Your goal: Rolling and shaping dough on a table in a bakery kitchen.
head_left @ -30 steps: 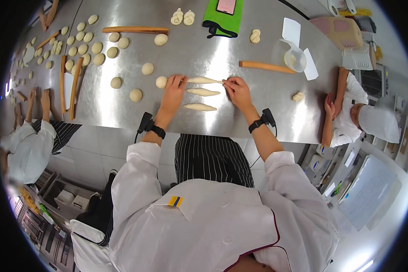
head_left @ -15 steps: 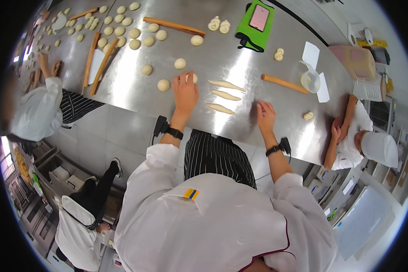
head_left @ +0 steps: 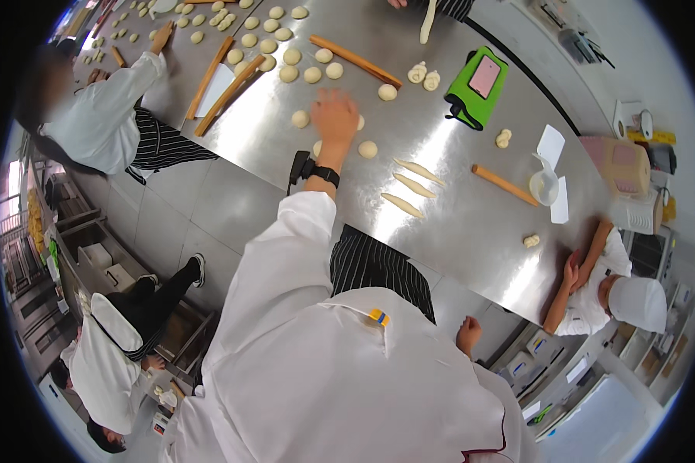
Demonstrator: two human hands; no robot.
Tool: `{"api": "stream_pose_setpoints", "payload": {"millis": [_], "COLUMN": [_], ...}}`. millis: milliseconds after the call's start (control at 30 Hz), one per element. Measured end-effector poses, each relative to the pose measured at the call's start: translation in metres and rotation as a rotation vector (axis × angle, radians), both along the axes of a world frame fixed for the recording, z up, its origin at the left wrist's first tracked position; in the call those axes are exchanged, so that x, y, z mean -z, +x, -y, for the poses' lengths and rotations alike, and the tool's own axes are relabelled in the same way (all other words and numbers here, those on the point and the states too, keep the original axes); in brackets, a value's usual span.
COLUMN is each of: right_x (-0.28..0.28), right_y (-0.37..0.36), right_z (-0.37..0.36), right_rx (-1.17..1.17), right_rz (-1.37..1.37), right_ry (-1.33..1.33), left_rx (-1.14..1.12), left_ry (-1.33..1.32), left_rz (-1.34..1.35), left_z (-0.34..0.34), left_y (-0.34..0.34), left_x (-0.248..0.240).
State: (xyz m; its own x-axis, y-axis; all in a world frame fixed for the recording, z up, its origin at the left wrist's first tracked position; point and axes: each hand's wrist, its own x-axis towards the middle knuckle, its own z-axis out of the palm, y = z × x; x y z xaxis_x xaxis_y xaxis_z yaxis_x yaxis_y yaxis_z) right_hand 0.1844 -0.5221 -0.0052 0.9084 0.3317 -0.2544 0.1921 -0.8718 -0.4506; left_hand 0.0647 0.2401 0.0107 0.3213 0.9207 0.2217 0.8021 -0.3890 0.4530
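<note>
My left hand (head_left: 334, 116) reaches over the steel table among pale dough balls, its fingers smeared by motion. Close around it are a dough ball (head_left: 300, 119) on the left, another dough ball (head_left: 367, 149) on the right, and two more partly covered by the hand and wrist. Whether it touches any of them I cannot tell. Low beside my body, off the table's near edge, my right hand (head_left: 469, 334) has its fingers curled, and nothing shows in it. Between the hands lie three tapered dough strips, the upper strip (head_left: 419, 171), middle strip (head_left: 415, 185) and lower strip (head_left: 402, 205).
Several rolling pins lie about, one wooden pin (head_left: 355, 60) beyond my left hand. A phone (head_left: 484, 79) rests on a green cloth (head_left: 469, 108). Knotted dough (head_left: 503, 138) and a clear cup (head_left: 544, 187) are at right. Co-workers stand left, right and opposite, near a long dough strip (head_left: 427, 19).
My left hand has moved farther out over the dough balls. My right hand has left the table and dropped beside my body. The view has shifted, showing another person's hand at the far edge.
</note>
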Motion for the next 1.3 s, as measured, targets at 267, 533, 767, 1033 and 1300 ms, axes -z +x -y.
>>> {"api": "stream_pose_setpoints", "payload": {"millis": [267, 533, 767, 1033, 1300], "right_x": [-0.032, -0.005, -0.02, -0.054, 0.011], "right_y": [-0.033, -0.018, -0.001, 0.167, 0.283], "right_z": [-0.014, -0.026, -0.058, -0.264, -0.351], "right_rx": [0.385, 0.369, 0.35, -0.581, -0.715], "right_rz": [-0.241, -0.257, -0.221, 0.271, 0.445], "right_ry": [0.057, 0.241, 0.185, 0.155, -0.161], "left_rx": [-0.185, -0.167, -0.237, -0.03, 0.426], "left_ry": [-0.184, -0.146, -1.422, -2.137, -1.835], "left_rz": [-0.145, 0.118, 1.167, 1.345, 0.417], "left_z": [-0.037, -0.073, 0.057, 0.274, 0.405], "left_y": [-0.088, -0.146, -0.109, -0.056, 0.008], "left_x": [0.03, 0.063, -0.053, -0.047, -0.035]}}
